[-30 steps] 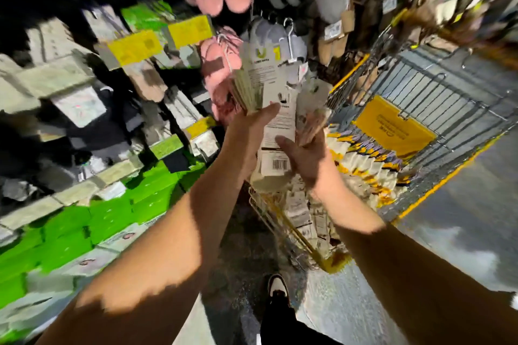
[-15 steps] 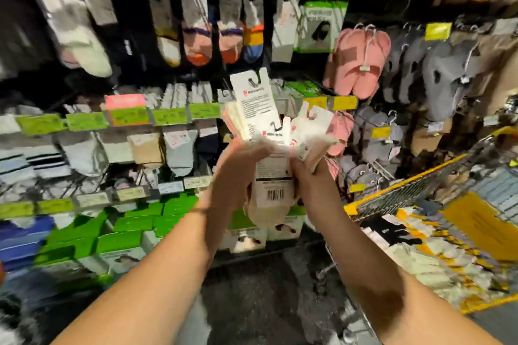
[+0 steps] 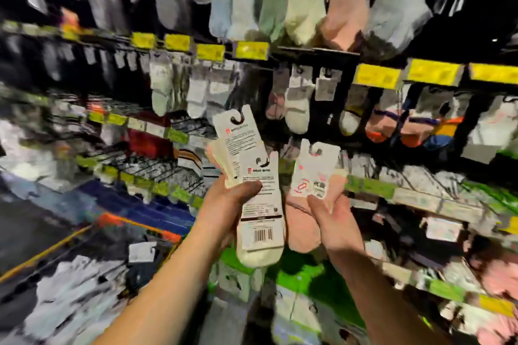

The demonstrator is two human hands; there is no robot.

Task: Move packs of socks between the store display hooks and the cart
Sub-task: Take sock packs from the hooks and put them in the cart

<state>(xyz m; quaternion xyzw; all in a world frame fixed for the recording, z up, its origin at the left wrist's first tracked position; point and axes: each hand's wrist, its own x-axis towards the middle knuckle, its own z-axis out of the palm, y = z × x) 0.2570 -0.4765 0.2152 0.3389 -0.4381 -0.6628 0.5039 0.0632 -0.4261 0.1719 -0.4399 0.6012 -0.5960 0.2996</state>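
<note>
The left hand (image 3: pixel 232 199) grips a fanned bundle of sock packs (image 3: pixel 252 176), thumb clamped across the card backs; the right hand (image 3: pixel 333 221) pinches a single pink sock pack (image 3: pixel 311 190) by the lower edge of its card, just right of the bundle and apart from it; both are held up in front of the display hooks (image 3: pixel 297 64), below the row of yellow price tags (image 3: pixel 375 75); no cart is in view.

These packs look light and floppy; the knit is soft and will sag, while the header cards are thin and stiff enough to steer, though they would crease if bent; the best hold seems to be on the card just under the hook cut-out, so the notch stays free to slide onto a peg; the fan in the left hand could slip apart if the thumb eases.

Writing: a red logo and blocks of small print on the card backs, too blurred to read; a barcode (image 3: pixel 263 235) low on the front pack; a red outline mark on the pink pack's card.
</note>
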